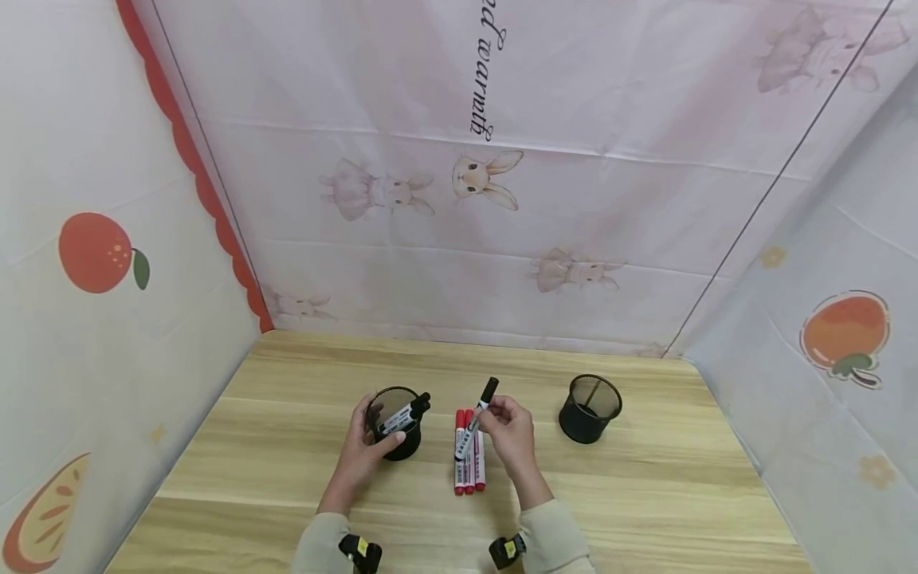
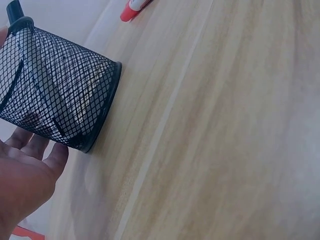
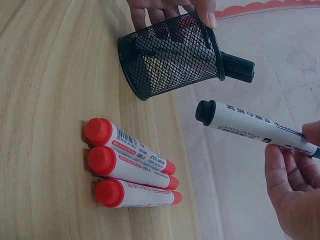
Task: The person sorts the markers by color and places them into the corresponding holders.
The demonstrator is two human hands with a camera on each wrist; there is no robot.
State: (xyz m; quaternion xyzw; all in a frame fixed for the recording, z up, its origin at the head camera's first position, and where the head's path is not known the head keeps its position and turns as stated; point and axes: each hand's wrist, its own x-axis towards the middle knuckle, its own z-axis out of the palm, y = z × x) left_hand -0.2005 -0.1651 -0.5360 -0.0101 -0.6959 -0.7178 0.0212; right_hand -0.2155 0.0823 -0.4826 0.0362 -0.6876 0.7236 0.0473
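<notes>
- Left hand [image 1: 358,450]: grip curled round a black mesh cup [image 1: 403,450], thumb at its rim.
- Said cup stands nearer the counter's [image 1: 287,446] left edge than the red markers; black-capped markers [image 1: 402,418] lean inside, caps above the rim.
- Right hand [image 1: 513,440]: grip closed in a pinch on a white marker [image 1: 469,438], held tilted, black cap toward the far edge.
- Three red markers [image 1: 469,477] lie side by side beneath it.
- Second mesh cup [image 1: 582,426]: upright, toward the far right corner.
</notes>
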